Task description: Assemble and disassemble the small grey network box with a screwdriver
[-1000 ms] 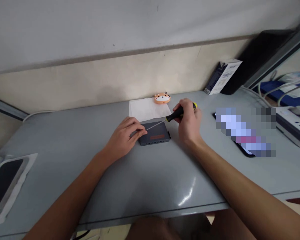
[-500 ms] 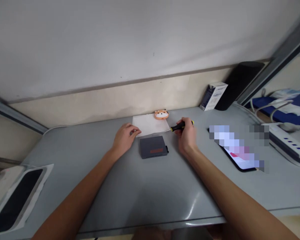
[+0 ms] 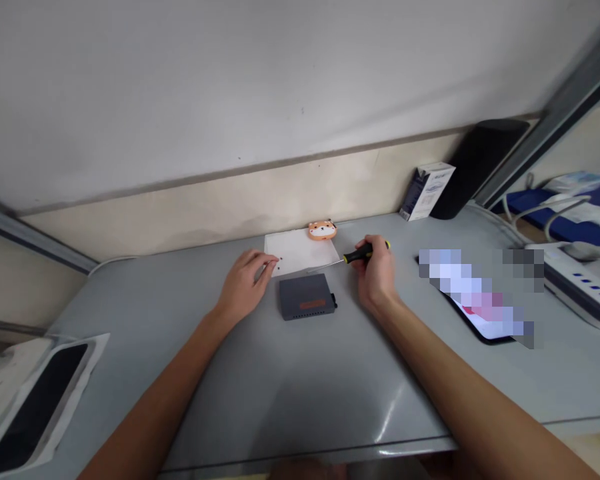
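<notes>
L hand (image 3: 244, 283) at left edge of paper (image 3: 303, 250), fingertips bunched by small dark screws (image 3: 280, 259); can't tell if it pinches one. R hand (image 3: 377, 275) clamped on screwdriver (image 3: 363, 253). Grey box (image 3: 306, 297) on bench (image 3: 280, 387) btwn hands, just in front of paper. Best, I'd say: set screws mid-sheet, driver tip clear of them.

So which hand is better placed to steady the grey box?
Left, probably: the left hand rests beside the grey box with no tool, fingertips at the white paper; the right hand grips the screwdriver.
</notes>
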Demonstrator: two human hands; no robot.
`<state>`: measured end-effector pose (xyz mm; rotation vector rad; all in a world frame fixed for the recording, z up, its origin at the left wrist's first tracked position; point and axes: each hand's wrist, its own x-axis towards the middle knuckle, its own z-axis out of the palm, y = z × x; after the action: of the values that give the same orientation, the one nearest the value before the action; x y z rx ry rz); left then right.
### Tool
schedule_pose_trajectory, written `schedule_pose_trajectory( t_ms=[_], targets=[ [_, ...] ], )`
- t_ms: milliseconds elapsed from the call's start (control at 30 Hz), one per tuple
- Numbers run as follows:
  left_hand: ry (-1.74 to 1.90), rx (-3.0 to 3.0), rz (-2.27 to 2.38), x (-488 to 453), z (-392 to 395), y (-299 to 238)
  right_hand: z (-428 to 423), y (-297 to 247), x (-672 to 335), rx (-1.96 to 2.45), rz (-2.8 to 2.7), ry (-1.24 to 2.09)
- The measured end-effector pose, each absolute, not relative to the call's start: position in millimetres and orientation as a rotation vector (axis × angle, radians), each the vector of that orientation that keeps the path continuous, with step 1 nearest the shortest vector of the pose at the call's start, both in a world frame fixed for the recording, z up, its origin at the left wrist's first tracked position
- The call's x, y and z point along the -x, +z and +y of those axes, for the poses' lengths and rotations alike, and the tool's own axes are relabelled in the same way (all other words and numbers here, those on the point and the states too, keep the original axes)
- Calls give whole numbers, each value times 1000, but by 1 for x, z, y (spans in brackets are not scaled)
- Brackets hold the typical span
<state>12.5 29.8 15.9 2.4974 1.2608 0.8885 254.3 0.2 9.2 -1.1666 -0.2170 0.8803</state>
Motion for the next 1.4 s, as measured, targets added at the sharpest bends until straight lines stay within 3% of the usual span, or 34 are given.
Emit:
schedule_pose_trajectory(
  t_ms=[233,533,667,833,1400],
  targets=[
    [512,-2447,1238,-18,-22,24,2,9,-258,1161,-244,875],
    [347,-2260,987,3,-8,40,-2,12,-262,1311,-337,740],
    [359,-2202,799,10,4,36,-7,11,-259,1338,-614,681],
    [490,-2195,974,1,0,26,-13,15,-251,1277,-869,707],
    [599,-2296,1036,-2,2,21,-14,20,-255,1256,-870,722]
  ],
)
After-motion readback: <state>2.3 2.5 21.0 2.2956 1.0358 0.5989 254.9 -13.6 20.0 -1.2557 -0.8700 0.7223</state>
